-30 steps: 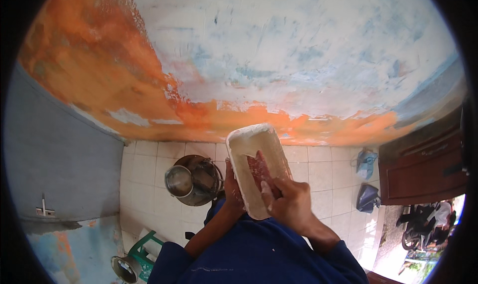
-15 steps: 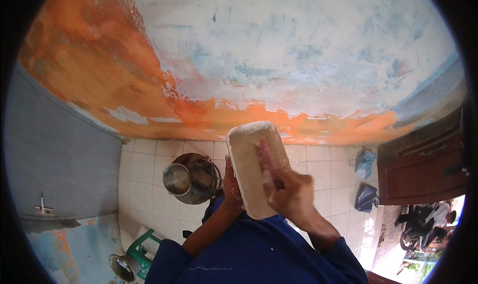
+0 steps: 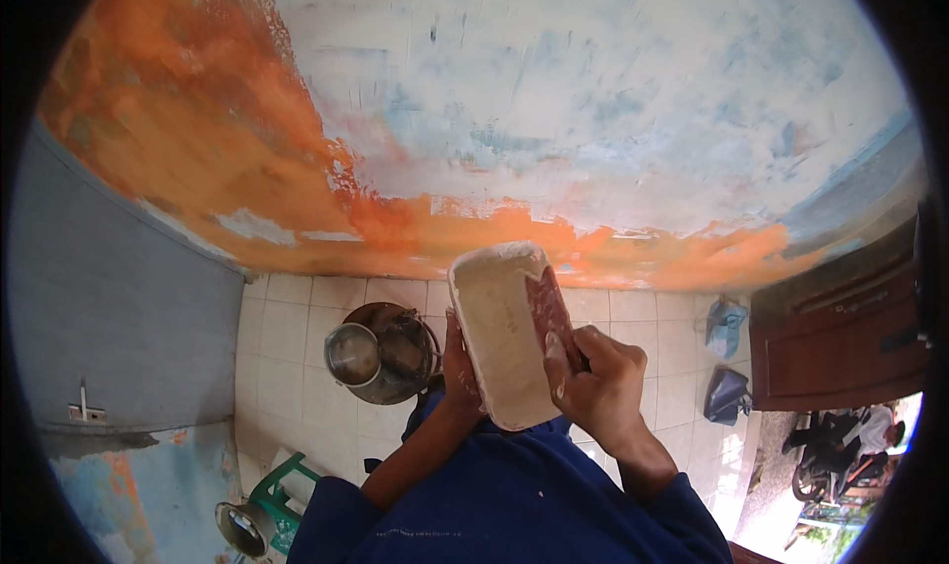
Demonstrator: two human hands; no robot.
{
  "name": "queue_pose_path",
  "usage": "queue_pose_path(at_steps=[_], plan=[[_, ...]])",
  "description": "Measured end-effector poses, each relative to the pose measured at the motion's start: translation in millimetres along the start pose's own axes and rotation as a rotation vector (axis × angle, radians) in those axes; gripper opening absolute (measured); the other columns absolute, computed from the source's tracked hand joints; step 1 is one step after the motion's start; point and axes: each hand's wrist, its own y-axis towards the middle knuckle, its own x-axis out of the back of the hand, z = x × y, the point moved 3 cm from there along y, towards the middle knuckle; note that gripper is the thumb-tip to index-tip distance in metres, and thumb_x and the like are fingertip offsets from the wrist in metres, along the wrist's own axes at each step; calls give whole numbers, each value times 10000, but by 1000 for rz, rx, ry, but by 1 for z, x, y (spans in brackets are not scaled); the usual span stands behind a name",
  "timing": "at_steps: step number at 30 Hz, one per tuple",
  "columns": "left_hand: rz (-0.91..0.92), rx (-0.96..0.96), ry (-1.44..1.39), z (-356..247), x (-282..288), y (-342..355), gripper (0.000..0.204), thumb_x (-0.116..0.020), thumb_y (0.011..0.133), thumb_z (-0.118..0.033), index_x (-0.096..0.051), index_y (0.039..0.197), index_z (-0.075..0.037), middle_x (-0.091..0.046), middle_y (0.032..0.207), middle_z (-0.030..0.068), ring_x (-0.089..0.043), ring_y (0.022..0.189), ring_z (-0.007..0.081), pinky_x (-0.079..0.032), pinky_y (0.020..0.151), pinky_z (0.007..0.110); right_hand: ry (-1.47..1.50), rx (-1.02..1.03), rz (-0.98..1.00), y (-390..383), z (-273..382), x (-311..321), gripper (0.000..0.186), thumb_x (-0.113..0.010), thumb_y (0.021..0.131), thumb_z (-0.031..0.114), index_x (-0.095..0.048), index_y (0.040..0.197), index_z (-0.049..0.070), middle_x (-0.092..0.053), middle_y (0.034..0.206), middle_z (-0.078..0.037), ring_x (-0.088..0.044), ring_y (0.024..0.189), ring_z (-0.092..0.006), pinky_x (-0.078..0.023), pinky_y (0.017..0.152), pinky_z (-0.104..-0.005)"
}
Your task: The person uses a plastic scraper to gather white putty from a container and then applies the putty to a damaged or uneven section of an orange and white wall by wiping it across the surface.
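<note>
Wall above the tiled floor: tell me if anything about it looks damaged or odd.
The wall is patchy: orange paint shows through a worn whitish-blue coat, heaviest along the base. The left hand holds a paste-smeared board; the right hand presses a reddish scraper on it.

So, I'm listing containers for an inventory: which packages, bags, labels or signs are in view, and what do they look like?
Blue bag: on the tiled floor by the wall, soft, light blue.
Dark blue bag: just below it, beside the brown door, slumped.
No labels, signs or screens show.
</note>
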Motion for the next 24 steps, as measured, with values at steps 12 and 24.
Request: queue_pose_path(at_steps=[12, 24], plan=[[96, 58, -132, 5, -3, 0, 609, -279, 986, -541, -388, 1393, -101, -500, 1334, 127, -529, 1180, 275, -421, 1027, 452, 5, 112, -30, -10, 0, -24, 252, -707, 767, 53, -524, 597, 23, -468, 499, -104, -474, 398, -165, -371, 400, -306], [62, 38, -122, 5, -10, 2, 636, -264, 982, -558, -407, 1372, -77, -541, 1277, 131, -559, 1136, 266, -447, 992, 440, 26, -49, 26, -11, 0, -20, 255, -709, 764, 95, -531, 603, 12, -499, 503, -136, -524, 398, -257, -411, 411, -355]])
